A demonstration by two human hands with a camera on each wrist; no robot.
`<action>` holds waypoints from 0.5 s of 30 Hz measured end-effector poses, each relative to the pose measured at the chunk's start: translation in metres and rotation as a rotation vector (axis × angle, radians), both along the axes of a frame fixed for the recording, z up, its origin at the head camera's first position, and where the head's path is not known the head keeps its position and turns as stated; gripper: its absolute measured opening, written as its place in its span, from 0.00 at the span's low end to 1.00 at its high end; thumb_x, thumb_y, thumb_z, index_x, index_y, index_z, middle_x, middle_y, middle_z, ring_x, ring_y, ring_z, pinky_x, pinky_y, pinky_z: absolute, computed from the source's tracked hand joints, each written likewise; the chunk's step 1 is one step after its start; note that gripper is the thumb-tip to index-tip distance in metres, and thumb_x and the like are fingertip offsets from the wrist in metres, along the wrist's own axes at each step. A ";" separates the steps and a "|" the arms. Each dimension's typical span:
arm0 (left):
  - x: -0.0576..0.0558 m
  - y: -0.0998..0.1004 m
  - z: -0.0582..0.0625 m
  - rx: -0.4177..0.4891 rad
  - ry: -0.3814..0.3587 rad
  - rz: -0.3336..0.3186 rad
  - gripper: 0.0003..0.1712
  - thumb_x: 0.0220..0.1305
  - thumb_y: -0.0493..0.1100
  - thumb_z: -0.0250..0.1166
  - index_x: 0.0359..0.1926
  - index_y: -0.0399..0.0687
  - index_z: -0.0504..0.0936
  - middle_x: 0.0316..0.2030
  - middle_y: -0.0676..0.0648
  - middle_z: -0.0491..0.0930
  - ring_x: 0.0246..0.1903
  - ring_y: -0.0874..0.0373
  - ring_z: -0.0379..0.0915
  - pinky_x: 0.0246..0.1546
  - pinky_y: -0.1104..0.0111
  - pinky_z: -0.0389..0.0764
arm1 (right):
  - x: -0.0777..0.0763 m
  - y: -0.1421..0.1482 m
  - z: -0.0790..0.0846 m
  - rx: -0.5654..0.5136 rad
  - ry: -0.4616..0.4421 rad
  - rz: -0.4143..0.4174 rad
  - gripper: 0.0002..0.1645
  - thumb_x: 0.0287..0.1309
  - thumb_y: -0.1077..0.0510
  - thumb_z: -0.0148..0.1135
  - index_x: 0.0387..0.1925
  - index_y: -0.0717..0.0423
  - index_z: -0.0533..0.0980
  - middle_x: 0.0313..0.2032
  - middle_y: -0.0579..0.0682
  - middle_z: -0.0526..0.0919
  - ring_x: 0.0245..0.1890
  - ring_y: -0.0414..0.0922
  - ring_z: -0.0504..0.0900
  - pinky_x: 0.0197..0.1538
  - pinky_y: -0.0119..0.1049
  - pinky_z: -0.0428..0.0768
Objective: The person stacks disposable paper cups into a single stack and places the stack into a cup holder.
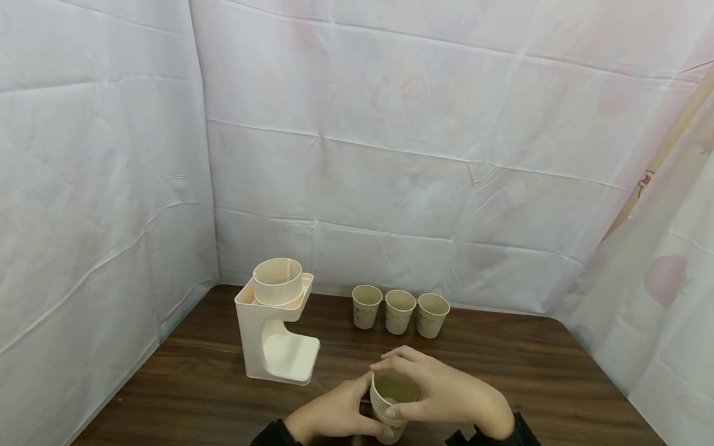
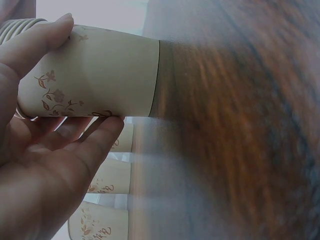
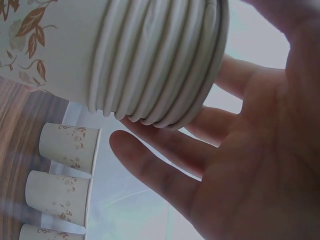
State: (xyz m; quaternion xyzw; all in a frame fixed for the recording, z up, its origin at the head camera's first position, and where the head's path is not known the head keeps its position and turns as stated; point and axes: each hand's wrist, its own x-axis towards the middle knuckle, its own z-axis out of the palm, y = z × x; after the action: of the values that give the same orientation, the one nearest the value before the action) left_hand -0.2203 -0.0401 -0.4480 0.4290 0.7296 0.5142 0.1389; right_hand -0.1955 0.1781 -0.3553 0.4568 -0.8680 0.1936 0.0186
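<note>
Both hands on stack of nested cream paper cups with leaf print (image 1: pixel 390 402), standing at near edge of dark brown wooden table (image 1: pixel 530 371). Left hand (image 1: pixel 334 415) curled round stack's lower body, thumb and fingers gripping sides. Right hand (image 1: pixel 446 390) arched over rims, fingertips pinching top rim. Three matching single paper cups (image 1: pixel 400 312) in row near back wall, just right of cream plastic cup dispenser stand (image 1: pixel 276 322).

paper cups (image 1: pixel 390 402): matt, printed | table (image 1: pixel 530 371): glossy dark wood | dispenser (image 1: pixel 276 325): smooth cream plastic
</note>
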 end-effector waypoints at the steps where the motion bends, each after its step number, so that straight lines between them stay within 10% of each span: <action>1: 0.000 0.000 0.000 -0.001 0.003 0.001 0.37 0.54 0.53 0.68 0.62 0.56 0.61 0.51 0.53 0.76 0.47 0.65 0.72 0.48 0.71 0.77 | 0.000 0.000 0.000 0.000 0.005 -0.002 0.32 0.57 0.38 0.59 0.62 0.39 0.65 0.58 0.41 0.68 0.56 0.39 0.68 0.52 0.46 0.77; 15: -0.002 0.000 -0.002 -0.008 0.006 0.000 0.40 0.54 0.54 0.68 0.64 0.56 0.59 0.53 0.51 0.75 0.48 0.65 0.71 0.48 0.71 0.77 | -0.001 0.006 0.000 -0.020 0.021 -0.021 0.35 0.53 0.37 0.62 0.61 0.38 0.64 0.56 0.39 0.70 0.54 0.38 0.68 0.50 0.43 0.78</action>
State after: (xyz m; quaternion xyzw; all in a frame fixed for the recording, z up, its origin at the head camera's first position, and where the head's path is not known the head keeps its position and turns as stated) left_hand -0.2225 -0.0399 -0.4502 0.4302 0.7320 0.5099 0.1382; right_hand -0.1965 0.1837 -0.3548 0.4496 -0.8705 0.1972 0.0343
